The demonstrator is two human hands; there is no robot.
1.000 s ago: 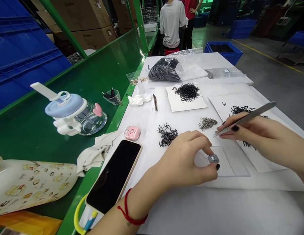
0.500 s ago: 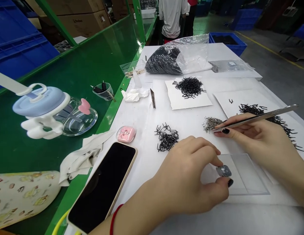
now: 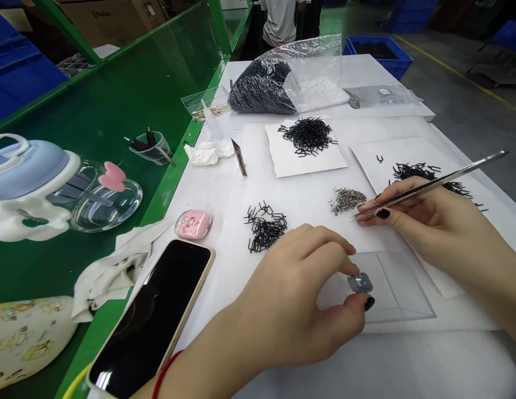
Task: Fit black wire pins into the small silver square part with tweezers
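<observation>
Meanwhile, left grip (image 3: 299,291) pinching metal piece (image 3: 360,283), right grip (image 3: 428,224) pinching tweezers (image 3: 432,185); white bench (image 3: 366,363), workshop (image 3: 457,61)

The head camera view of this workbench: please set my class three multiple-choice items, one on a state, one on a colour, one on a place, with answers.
1. What does the right hand hold?
A) Tweezers
B) A phone
C) Nothing

2. What colour is the bracelet on the wrist of the left hand?
A) Blue
B) Red
C) Yellow

3. Where is the bag of black pieces?
A) Under the phone
B) Beyond the white paper sheet
C) Inside the blue crate

Answers:
1. A, the fingers pinch them.
2. B, a red cord shows.
3. B, it lies farther up the table.
</observation>
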